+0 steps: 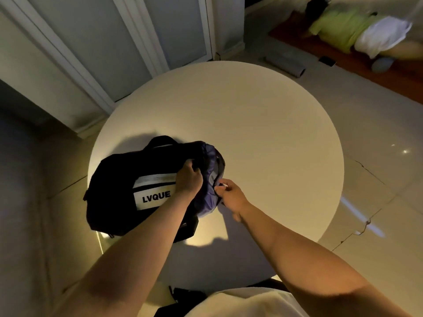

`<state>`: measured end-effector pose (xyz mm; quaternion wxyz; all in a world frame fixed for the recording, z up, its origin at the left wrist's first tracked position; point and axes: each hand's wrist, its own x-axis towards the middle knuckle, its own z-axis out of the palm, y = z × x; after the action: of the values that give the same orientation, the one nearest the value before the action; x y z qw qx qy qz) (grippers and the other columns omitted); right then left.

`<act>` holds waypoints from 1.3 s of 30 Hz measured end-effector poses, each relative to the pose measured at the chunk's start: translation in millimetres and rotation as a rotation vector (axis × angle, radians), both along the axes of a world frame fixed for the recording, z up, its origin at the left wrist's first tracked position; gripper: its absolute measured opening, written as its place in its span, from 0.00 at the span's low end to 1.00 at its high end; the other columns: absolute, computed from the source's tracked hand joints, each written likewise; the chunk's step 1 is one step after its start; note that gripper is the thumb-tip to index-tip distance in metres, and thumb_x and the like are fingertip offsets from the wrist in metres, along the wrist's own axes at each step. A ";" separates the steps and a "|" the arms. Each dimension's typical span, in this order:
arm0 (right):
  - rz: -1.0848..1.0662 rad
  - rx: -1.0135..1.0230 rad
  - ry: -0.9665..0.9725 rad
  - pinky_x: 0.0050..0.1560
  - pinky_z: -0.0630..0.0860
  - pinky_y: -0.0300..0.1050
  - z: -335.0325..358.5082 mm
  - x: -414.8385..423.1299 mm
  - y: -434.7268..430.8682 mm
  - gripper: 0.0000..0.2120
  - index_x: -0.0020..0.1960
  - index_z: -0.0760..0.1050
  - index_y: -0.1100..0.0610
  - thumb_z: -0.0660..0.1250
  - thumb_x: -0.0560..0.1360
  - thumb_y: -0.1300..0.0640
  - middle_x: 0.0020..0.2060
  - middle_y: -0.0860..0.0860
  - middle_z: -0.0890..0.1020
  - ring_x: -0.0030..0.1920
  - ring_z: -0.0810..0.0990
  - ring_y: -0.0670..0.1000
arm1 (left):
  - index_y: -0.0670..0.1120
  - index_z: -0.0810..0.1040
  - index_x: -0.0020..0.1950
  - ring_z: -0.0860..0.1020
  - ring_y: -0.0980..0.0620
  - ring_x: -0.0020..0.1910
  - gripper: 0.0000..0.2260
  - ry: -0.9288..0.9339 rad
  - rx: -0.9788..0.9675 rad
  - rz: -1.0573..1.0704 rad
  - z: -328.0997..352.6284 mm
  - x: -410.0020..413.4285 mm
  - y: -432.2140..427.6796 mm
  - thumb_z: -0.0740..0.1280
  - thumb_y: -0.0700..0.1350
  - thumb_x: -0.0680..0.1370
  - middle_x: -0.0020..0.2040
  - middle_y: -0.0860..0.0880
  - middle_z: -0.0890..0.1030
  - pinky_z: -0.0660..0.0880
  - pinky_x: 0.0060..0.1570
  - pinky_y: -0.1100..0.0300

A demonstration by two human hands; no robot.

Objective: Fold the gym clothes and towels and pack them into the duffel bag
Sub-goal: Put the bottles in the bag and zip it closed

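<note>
Head view: black LVQUE duffel bag (119, 170) bulges with purple fabric (206, 204).

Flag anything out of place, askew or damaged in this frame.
Purple cloth bulges from the end of the duffel bag, not tucked in; the left hand grips the bag, the right hand pinches the cloth. A green and white clothes pile lies away from the table. Cracks run through the floor tiles at right.

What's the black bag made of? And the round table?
The bag looks like soft, matte black cloth, maybe nylon, since it sags and creases. The table has a hard, smooth cream top with a faint sheen; whether it is wood, stone or plastic, I cannot tell.
</note>
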<state>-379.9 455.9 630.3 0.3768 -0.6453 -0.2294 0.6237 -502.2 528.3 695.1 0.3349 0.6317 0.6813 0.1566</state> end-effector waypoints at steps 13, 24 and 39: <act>0.059 0.148 -0.375 0.42 0.73 0.25 -0.5 12.5 -15.2 0.15 0.50 0.84 0.65 0.61 0.74 0.77 0.44 0.56 0.83 0.44 0.79 0.48 | 0.49 0.73 0.47 0.71 0.46 0.47 0.12 0.141 0.537 -0.191 -17.7 -13.3 -37.3 0.76 0.46 0.73 0.46 0.47 0.74 0.65 0.48 0.51; 0.013 0.251 -0.155 0.39 0.76 0.36 13.8 13.8 -30.6 0.05 0.47 0.85 0.61 0.72 0.75 0.68 0.39 0.53 0.85 0.36 0.80 0.46 | 0.50 0.84 0.42 0.73 0.43 0.51 0.13 0.451 0.420 -0.278 -38.8 -11.8 -79.9 0.81 0.54 0.65 0.46 0.50 0.76 0.61 0.64 0.37; -0.008 0.496 -0.389 0.43 0.73 0.36 15.6 -0.3 -31.7 0.08 0.43 0.81 0.62 0.66 0.76 0.71 0.38 0.55 0.82 0.37 0.76 0.46 | 0.47 0.82 0.36 0.76 0.40 0.52 0.15 0.450 0.388 -0.201 -33.0 -9.1 -78.1 0.84 0.52 0.60 0.44 0.47 0.76 0.63 0.67 0.32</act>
<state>-380.3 424.3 645.9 0.4744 -0.6417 -0.4397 0.4120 -511.3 450.2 662.0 0.0627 0.7669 0.6299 0.1058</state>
